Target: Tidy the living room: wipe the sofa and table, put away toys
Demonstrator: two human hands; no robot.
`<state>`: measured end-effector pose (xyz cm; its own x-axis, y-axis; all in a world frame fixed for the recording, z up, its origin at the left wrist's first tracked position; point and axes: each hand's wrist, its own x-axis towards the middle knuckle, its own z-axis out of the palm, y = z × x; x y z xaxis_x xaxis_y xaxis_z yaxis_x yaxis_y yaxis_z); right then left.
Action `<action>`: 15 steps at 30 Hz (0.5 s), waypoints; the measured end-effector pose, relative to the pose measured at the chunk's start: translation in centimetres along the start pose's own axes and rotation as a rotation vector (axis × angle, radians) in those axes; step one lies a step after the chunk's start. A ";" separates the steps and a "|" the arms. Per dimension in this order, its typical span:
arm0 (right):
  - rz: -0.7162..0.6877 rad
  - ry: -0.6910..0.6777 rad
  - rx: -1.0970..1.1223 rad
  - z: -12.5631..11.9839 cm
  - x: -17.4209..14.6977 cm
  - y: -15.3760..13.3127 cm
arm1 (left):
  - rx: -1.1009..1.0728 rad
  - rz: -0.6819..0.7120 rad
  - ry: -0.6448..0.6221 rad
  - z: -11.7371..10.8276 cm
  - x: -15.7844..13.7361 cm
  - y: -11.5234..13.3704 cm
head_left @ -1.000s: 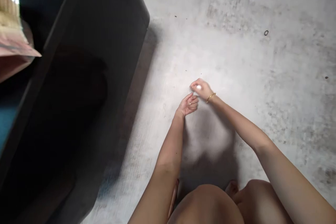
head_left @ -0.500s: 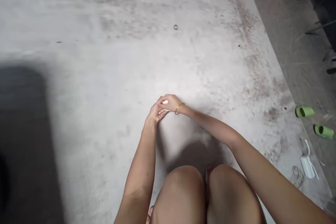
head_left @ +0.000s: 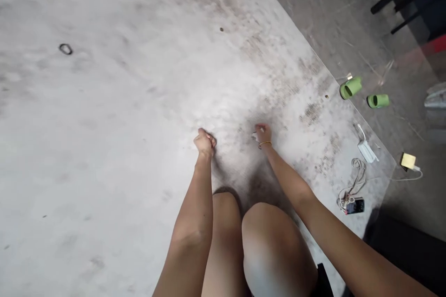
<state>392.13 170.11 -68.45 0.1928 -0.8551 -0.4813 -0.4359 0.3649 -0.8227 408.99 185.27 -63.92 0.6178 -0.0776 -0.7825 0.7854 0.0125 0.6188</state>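
Observation:
My left hand (head_left: 205, 141) is curled into a fist over the pale, stained floor covering (head_left: 146, 102). Whatever lies inside its fingers, if anything, is hidden. To the right, apart from it, my right hand (head_left: 264, 133) is closed, with a gold bangle (head_left: 265, 143) at its wrist. A small white piece (head_left: 255, 135) pokes out on the left side of these fingers; it is too small and blurred to name. My bare knees (head_left: 272, 236) are below both hands.
Green slippers (head_left: 351, 87) sit by the covering's right edge. Near them are a white face mask (head_left: 367, 151), a coiled cable (head_left: 358, 171), a phone (head_left: 355, 205) and a yellowish charger (head_left: 407, 161). A dark ring-shaped band (head_left: 65, 48) lies at the upper left.
My hands were together around the small white thing; now they are apart, the right one farther right with white still showing. The view has turned to the right.

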 end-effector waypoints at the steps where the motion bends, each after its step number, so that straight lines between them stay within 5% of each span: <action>1: 0.020 0.001 -0.003 -0.1 0.4 -0.2 | 0.035 0.002 0.065 0.7 0.1 -0.1; 5: 0.143 0.141 0.026 -4.0 3.6 -2.0 | 0.140 -0.052 0.100 2.3 -0.3 0.5; 12: 0.301 0.466 0.025 -21.6 7.8 -6.1 | 0.327 -0.094 0.139 5.2 -2.6 2.7; 15: 0.274 0.514 -0.048 -26.0 11.1 -8.0 | 0.400 -0.101 0.147 5.4 -3.9 3.2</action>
<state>374.87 148.12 -59.39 -0.3789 -0.8052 -0.4561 -0.4512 0.5911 -0.6686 408.85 180.22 -58.50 0.5605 0.0840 -0.8239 0.7833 -0.3769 0.4945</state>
